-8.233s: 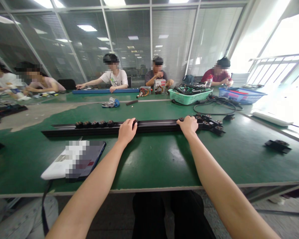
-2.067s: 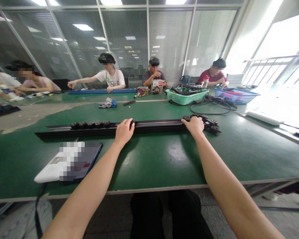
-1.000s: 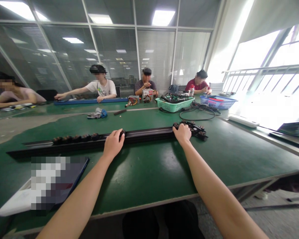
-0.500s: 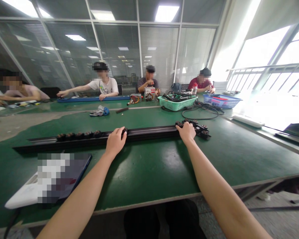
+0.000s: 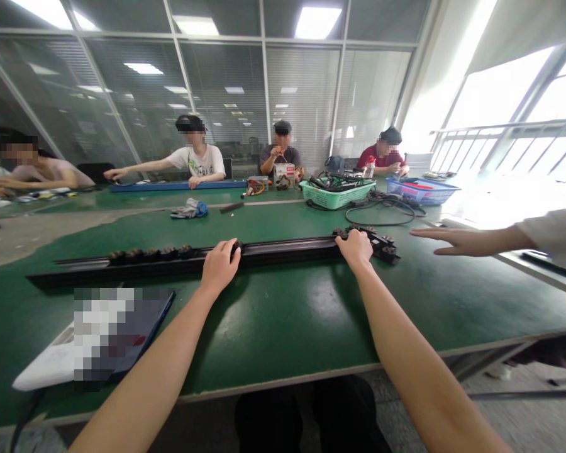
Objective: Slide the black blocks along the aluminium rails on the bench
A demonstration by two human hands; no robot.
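A long black rail lies across the green table in front of me. My left hand is closed around a small dark part on the rail, near its middle. Several dark, knob-like parts with brownish tops sit in a row on the rail's left half. At the right end, my right hand bends its fingers over the rail and a dark part there; its fingertips are partly hidden. More such parts are clustered just right of that hand.
Another person's hand reaches in from the right. A white device and dark tablet-like slab lie front left. Farther back are a crumpled glove, a green basket of cables and a blue basket. Several people sit opposite.
Another person's outstretched hand and sleeve have come into view at the right. Both my hands and the rail stay practically where they were.
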